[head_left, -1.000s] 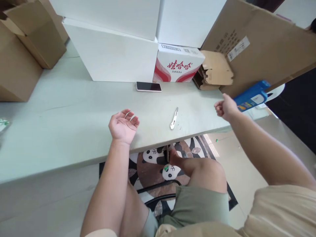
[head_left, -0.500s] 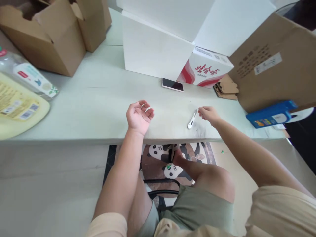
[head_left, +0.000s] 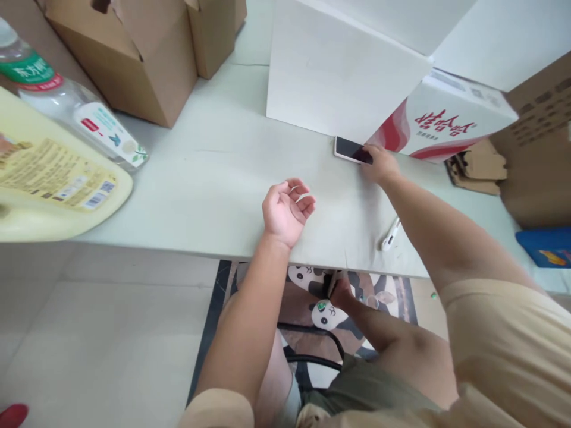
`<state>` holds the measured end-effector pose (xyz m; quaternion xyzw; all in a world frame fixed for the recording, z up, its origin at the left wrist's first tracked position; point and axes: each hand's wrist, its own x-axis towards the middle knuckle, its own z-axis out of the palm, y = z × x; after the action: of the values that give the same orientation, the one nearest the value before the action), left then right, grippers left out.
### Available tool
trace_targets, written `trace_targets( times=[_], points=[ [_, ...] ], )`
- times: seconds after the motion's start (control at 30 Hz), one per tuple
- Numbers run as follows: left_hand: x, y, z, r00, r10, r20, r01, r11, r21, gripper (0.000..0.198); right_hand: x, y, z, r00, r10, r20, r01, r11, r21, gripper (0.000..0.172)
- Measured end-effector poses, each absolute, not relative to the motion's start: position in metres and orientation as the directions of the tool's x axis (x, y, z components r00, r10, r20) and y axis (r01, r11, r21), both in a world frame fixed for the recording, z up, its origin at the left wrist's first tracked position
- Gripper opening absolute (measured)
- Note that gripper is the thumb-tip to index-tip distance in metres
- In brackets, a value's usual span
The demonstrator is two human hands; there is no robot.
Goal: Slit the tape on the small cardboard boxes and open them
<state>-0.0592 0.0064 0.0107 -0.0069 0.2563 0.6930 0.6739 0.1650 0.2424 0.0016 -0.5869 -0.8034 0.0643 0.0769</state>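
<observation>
My right hand [head_left: 379, 165] has its thumb and fingers on the right end of a smartphone [head_left: 350, 150], which has a dark screen and a white edge. The phone lies on the pale green tabletop, close to the foot of a large white box. A white utility knife [head_left: 389, 236] rests nearer the table's front edge, its upper end partly covered by my right forearm. My left hand [head_left: 288, 213] lies palm up on the table, fingers loosely curled and apart, with nothing in it.
Along the back stand the large white box [head_left: 330, 74], a red and white carton [head_left: 450, 122] and brown cardboard boxes [head_left: 156, 65]. Folded cardboard [head_left: 482, 166] and a blue pack [head_left: 546, 246] are at right. A clear bottle [head_left: 80, 107] and a yellow jug [head_left: 62, 184] occupy the left.
My right hand has moved from beside the utility knife up to the phone and taken hold of its right end. My left hand keeps its pose. The view has shifted left.
</observation>
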Motion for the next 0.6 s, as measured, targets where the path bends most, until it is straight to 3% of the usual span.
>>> trace_targets(
  times=[0.13,0.27,0.43,0.6],
  points=[
    [-0.061,0.010,0.008,-0.103,0.931,-0.351,-0.934,0.031,0.356,0.016,0.166,0.269,-0.002,-0.348,0.937,-0.035,0.935,0.344,-0.092,0.083],
    [-0.059,0.015,0.006,-0.105,0.928,-0.356,-0.927,0.038,0.374,0.016,0.156,0.292,0.001,-0.311,0.933,-0.179,0.947,0.321,0.028,0.094],
    [-0.054,0.018,0.006,-0.088,0.921,-0.379,-0.930,0.060,0.361,0.016,0.152,0.310,0.006,-0.304,0.896,-0.324,0.934,0.347,0.084,0.086],
    [-0.050,0.019,0.006,-0.091,0.917,-0.389,-0.927,0.065,0.370,0.018,0.162,0.311,0.006,-0.366,0.874,-0.319,0.912,0.405,0.067,0.084]
  ],
)
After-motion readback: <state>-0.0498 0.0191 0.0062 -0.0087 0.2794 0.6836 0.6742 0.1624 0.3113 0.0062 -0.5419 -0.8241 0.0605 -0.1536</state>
